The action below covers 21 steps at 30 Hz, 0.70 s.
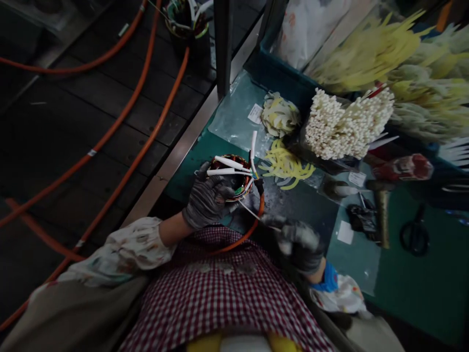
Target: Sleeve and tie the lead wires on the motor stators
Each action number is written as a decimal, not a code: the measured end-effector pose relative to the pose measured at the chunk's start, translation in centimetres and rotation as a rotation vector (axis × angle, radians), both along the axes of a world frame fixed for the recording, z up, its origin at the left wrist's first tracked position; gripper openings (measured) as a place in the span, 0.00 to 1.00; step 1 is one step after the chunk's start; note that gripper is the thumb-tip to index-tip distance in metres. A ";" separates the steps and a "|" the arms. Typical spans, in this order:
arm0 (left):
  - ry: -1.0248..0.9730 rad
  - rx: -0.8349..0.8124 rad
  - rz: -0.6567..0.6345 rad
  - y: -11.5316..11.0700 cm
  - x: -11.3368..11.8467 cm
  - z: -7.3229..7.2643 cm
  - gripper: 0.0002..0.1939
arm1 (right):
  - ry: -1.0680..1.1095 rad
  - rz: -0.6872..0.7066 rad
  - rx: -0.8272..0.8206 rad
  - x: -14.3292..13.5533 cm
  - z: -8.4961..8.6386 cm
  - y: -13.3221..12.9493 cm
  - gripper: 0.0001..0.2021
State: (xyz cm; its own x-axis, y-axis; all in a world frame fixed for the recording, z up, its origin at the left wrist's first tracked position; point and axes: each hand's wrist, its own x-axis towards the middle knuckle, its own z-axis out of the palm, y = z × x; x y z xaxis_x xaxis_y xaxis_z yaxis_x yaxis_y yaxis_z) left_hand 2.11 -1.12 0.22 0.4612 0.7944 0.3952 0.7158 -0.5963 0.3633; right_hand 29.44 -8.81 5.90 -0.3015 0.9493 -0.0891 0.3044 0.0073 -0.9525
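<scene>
A round wound coil [238, 189] with white sleeved leads [225, 171] stands at the near edge of the green table. My left hand [207, 199], in a grey glove, grips its left side with the fingers wrapped round the rim. An orange cable [261, 208] leaves the coil on the right and curves down across the checked apron. My right hand [300, 243], gloved and blurred by motion, is closed on a thin white cord [250, 210] that runs to the coil's lower edge. Its fingertips are smeared.
Yellow sleeve pieces [287, 164] lie right of the coil, near a bundle of white-tipped strands [348, 122]. A hammer [383, 215] and black scissors [415, 232] lie farther right. Orange cables [146, 142] cross the floor at left. A dark post [223, 49] stands at the table's far edge.
</scene>
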 end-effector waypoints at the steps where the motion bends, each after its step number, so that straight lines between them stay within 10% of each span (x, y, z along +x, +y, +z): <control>1: 0.000 -0.020 0.006 0.1 -0.1 -0.3 0.11 | -0.008 0.044 0.000 -0.3 -0.3 -0.2 0.12; 7: -0.040 -0.110 -0.022 0.4 -0.3 -0.2 0.10 | -0.307 -0.073 0.293 -3.5 -2.2 5.0 0.09; 13: -0.144 -0.023 -0.121 0.8 -0.5 0.6 0.08 | -0.631 0.121 0.304 -5.3 -0.7 10.4 0.15; 21: -0.168 0.039 -0.147 1.2 -0.3 0.6 0.09 | 0.072 0.049 0.061 -4.8 -0.1 11.0 0.15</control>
State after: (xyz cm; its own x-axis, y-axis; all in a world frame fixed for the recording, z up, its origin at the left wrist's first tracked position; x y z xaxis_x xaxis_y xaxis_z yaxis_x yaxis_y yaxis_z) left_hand 1.79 0.04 0.77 0.4966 0.7061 0.5049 0.5514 -0.7058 0.4447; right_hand 24.68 2.17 5.85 -0.3515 0.9362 -0.0075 0.2325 0.0795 -0.9693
